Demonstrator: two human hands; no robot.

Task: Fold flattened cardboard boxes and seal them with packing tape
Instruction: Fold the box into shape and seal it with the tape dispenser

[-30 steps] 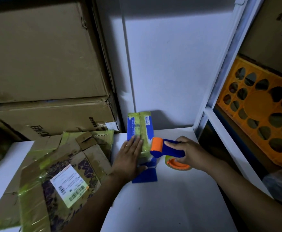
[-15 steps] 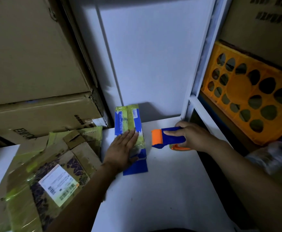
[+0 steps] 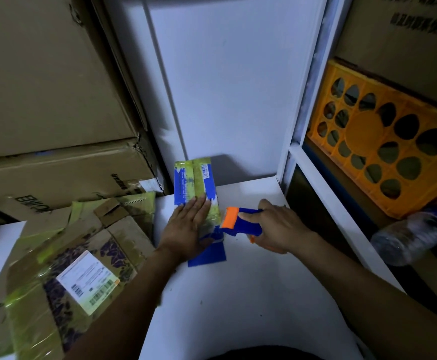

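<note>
Counting off my feed: one blue box (image 3: 194, 180), one tape dispenser (image 3: 240, 222), two hands (left hand (image 3: 186, 229), right hand (image 3: 277, 227)), one orange crate (image 3: 368, 131), one plastic bottle (image 3: 414, 232), one flattened labelled carton (image 3: 64, 255).

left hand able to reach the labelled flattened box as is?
Probably yes. The left hand lies flat on the blue box, gripping nothing, and the labelled flattened box lies close on its left with nothing between. It would leave the blue box unheld.

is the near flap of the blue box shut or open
Open: the flap lies flat on the table, nearer than the left hand pressing the box.
</note>
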